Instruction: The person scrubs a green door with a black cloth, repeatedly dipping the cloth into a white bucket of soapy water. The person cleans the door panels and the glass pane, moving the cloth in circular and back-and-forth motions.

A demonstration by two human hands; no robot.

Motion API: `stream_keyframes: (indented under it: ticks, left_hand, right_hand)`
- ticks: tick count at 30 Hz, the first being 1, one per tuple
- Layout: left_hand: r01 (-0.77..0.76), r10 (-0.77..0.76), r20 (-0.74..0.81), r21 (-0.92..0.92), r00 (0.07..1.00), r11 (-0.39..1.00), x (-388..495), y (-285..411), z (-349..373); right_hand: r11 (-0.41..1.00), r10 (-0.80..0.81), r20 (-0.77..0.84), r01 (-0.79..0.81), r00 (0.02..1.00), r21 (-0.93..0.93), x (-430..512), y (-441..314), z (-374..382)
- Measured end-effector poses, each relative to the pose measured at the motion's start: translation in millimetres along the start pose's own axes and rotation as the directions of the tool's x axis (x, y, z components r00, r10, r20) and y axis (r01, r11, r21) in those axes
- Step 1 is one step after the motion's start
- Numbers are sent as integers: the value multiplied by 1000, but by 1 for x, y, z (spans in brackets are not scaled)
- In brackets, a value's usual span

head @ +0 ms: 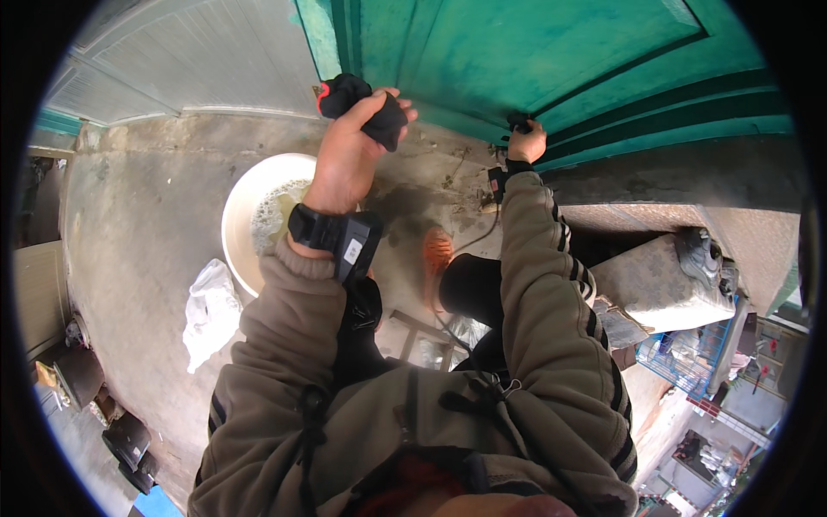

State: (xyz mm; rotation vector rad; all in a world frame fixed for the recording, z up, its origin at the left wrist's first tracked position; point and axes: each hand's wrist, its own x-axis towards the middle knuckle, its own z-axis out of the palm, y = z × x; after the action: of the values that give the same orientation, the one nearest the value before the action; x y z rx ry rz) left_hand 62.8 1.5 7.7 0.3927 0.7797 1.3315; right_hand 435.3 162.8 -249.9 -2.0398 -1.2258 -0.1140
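Observation:
Bunched black cloth [352, 97] with a red edge is gripped in my left hand [349, 152], raised in front of the door frame. Beneath that wrist, a cream plastic basin [240, 194] on the floor holds cloudy, sudsy water. My right hand [530, 142] reaches to the lower part of a green panelled door [478, 58]. Its fingers are closed around a small black item [518, 121], probably cloth, against or very near the door; contact is unclear. A black device [356, 247] is strapped to my left wrist, and another [496, 184] sits at my right wrist.
A white plastic bag [210, 313] lies left of the basin. An orange shoe [438, 252] is on the concrete floor [142, 213] between my arms. To the right are a patterned box [665, 278] with grey shoes [699, 258] on it and a blue wire basket [691, 355].

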Motion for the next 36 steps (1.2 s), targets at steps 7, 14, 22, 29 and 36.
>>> stream_keyframes:
  ticks: [7,14,22,29,36]
  left_hand:
    - [22,-15,-64,103,998,994,-6,5,-7]
    - [48,-41,-73,100,996,994,0,7,-17]
    - [56,-50,-53,114,997,992,-3,2,-15]
    - [88,-81,-59,128,995,988,3,-4,-5]
    - [57,-53,-30,119,998,991,-3,-5,-11]
  right_hand:
    - [715,490,110,-471,865,516,-15,45,103]
    - [910,314,126,-336,941,243,-37,24,102]
    - [993,55,-12,-53,998,107,-37,28,94]
    - [996,-37,211,20,977,86,-51,4,90]
    - [985,13,186,-45,982,167,-48,29,81]
